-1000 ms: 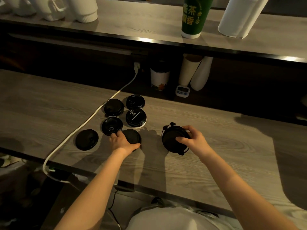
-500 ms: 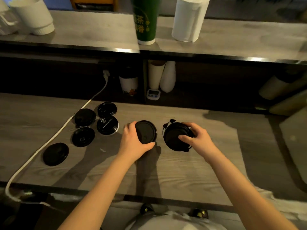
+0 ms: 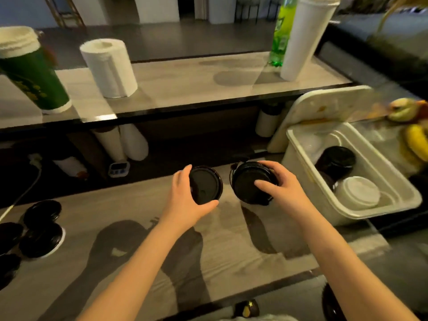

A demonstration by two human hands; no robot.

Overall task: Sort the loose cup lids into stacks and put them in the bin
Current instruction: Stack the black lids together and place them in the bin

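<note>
My left hand point(image 3: 188, 200) grips a single black cup lid point(image 3: 206, 185) by its edge, held above the wooden counter. Just to its right my right hand point(image 3: 281, 188) holds a stack of black lids point(image 3: 251, 184), fingers curled over its top and side. Several loose black lids point(image 3: 40, 230) lie on the counter at the far left. A white plastic bin point(image 3: 347, 209) stands at the right, with a stack of black lids point(image 3: 335, 161) and a stack of white lids point(image 3: 357, 193) inside it.
An upper shelf carries a green cup stack point(image 3: 34, 82), a paper towel roll point(image 3: 108, 68), a white cup sleeve point(image 3: 305, 38) and a green bottle point(image 3: 281, 33). Bananas point(image 3: 414, 142) lie beyond the bin. A white cable point(image 3: 23, 193) runs at the left; a small timer point(image 3: 119, 169) sits under the shelf.
My view has swung right, bringing the bin into sight. My left hand lifted one lid from the loose group and carried it right, beside the stack in my right hand.
</note>
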